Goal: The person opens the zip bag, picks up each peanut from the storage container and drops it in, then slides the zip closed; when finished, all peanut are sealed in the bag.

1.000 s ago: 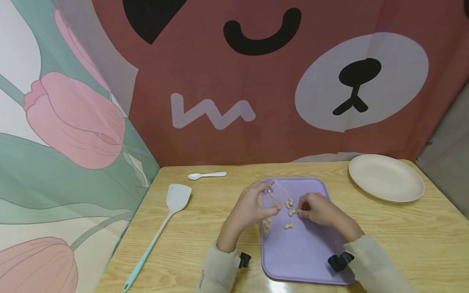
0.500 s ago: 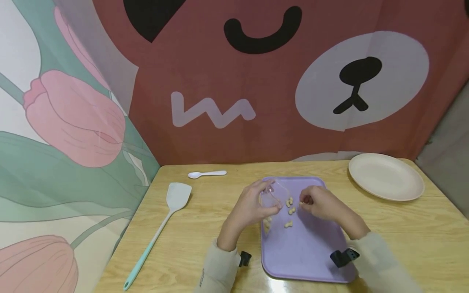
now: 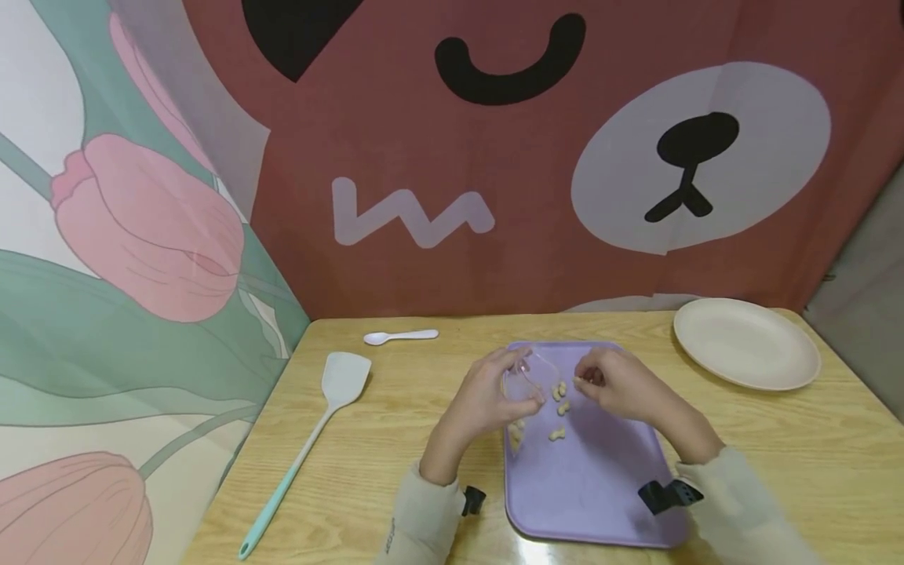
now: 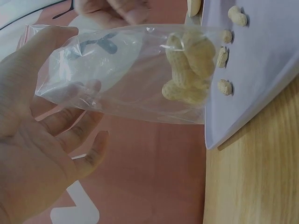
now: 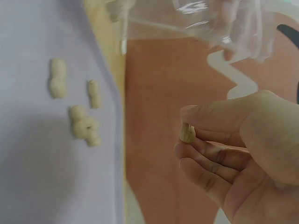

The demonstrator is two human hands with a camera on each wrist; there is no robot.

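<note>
In the head view my left hand grips the mouth of a clear zip bag, its opening spread between thumb and fingers. Several peanuts in their shells lie in the bottom of the bag, which hangs over the left side of a purple tray. My right hand is raised above the tray, to the right of the bag. Between its thumb and fingertips it pinches one peanut. Several loose peanuts lie on the tray between the hands.
A beige plate stands at the back right of the wooden table. At the left lie a small white spoon and a spatula with a green handle. A printed cloth hangs behind the table.
My right hand has risen from among the loose peanuts, pinching one, and then shifts slightly. The left hand and the bag stay nearly still.
</note>
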